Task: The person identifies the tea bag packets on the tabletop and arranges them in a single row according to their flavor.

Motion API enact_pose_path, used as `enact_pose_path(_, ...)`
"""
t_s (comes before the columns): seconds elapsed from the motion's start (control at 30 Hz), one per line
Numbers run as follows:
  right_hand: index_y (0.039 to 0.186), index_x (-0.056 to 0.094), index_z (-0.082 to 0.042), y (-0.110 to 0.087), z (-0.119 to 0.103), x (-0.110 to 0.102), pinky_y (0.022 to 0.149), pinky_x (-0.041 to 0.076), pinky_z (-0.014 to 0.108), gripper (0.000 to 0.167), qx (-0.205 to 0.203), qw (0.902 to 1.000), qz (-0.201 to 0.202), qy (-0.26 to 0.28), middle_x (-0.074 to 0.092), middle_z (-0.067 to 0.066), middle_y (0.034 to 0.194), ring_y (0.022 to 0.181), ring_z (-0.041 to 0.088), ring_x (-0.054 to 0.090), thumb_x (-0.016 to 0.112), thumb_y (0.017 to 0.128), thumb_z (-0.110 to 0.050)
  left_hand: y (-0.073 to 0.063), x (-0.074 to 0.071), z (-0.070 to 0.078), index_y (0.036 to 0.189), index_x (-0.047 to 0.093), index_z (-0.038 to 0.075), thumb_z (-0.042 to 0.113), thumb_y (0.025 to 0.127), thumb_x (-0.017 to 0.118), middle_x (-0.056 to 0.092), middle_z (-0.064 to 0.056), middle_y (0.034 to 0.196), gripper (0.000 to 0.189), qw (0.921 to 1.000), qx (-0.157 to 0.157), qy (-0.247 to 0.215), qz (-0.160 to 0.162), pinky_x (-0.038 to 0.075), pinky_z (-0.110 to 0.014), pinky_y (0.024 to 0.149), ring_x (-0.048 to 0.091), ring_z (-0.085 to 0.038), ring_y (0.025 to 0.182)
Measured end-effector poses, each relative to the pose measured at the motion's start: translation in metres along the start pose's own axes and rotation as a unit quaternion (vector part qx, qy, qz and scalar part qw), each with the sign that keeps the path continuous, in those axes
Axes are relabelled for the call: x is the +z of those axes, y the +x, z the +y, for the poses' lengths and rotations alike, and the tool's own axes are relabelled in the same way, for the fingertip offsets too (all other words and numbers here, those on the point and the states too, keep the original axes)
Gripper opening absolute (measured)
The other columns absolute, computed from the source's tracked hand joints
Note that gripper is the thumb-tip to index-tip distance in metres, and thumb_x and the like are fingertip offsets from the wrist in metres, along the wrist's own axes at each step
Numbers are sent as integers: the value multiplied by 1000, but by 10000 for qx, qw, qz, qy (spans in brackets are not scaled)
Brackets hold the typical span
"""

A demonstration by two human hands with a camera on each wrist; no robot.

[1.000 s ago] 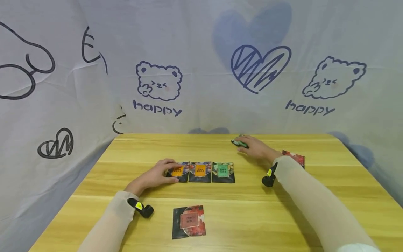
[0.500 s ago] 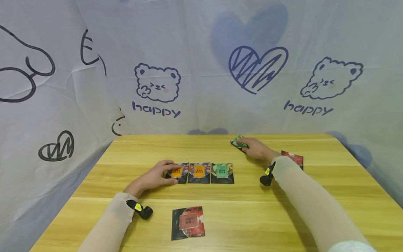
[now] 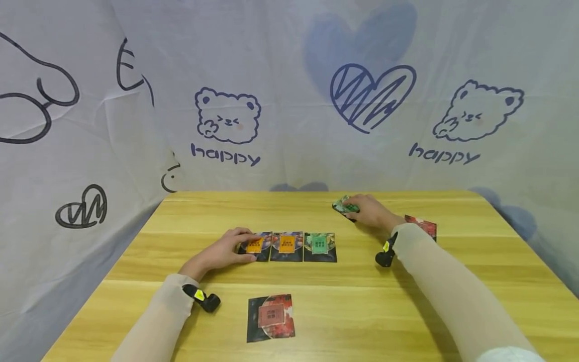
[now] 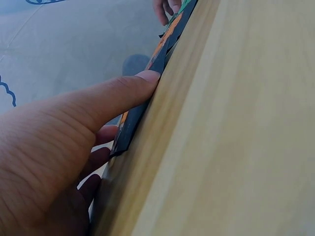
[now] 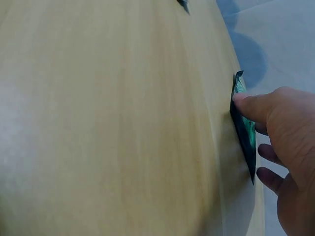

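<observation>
In the head view my left hand (image 3: 228, 250) rests on the left packet (image 3: 254, 247) of a row, a dark square sachet with an orange label. Its thumb touches the near edge and its other fingers lie at the far side, as the left wrist view shows. To its right lie a second orange-label packet (image 3: 287, 246) and a green-label packet (image 3: 320, 247). Near the table's back edge my right hand (image 3: 368, 210) pinches another green packet (image 3: 346, 206), with the thumb on its near edge (image 5: 243, 132). That packet sits askew and is partly covered by the fingers.
A red-label packet (image 3: 271, 318) lies near the front of the wooden table (image 3: 353, 306). Another red packet (image 3: 425, 227) is partly hidden behind the right sleeve. A white cloth (image 3: 294, 100) with drawings hangs behind the table.
The green packet at the back has turned under my right hand, so more of its face shows; that hand has shifted slightly. My left hand and the row of packets have stayed put.
</observation>
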State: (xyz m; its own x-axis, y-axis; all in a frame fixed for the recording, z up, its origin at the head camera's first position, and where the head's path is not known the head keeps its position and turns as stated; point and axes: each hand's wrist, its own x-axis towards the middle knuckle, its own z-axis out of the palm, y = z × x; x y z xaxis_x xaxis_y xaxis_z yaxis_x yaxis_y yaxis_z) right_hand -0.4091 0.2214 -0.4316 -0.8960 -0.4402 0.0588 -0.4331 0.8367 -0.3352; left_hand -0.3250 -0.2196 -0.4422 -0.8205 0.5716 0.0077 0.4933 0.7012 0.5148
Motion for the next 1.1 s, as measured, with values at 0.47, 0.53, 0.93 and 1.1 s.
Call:
enact_pose_path(0.47, 143, 51, -10, -10, 2, 5, 106, 30, 61, 47, -91, 9995, -223, 224, 37, 23, 150, 136, 45, 35, 56, 101, -30, -4, 3, -2, 145, 50, 20, 48, 90, 68, 36, -13, 149, 65, 10000, 29, -80, 30, 31, -61, 106, 29, -38, 137)
enact_pose_path(0.53, 142, 53, -9, -11, 1, 4, 105, 31, 61, 46, -116, 9997, -172, 157, 38, 25, 149, 134, 46, 35, 57, 101, -29, -4, 4, -3, 145, 50, 20, 48, 90, 67, 36, -14, 149, 65, 10000, 37, -79, 41, 30, -61, 105, 29, -38, 137)
enact_pose_path(0.93, 143, 51, -11, -19, -3, 0, 104, 30, 63, 49, -351, 9993, -111, -109, 43, 25, 142, 129, 47, 39, 60, 99, -29, 0, 3, -3, 145, 50, 21, 48, 90, 68, 36, -13, 149, 65, 10000, 29, -74, 14, 30, -60, 106, 29, -37, 137)
enact_pose_path(1.1, 141, 55, -11, -22, -3, 1, 105, 29, 62, 46, -307, 9994, -25, -186, 45, 23, 139, 128, 46, 40, 60, 99, -30, 0, 2, -2, 145, 50, 20, 47, 89, 69, 35, -12, 149, 65, 9999, 51, -91, 30, 30, -60, 106, 29, -37, 137)
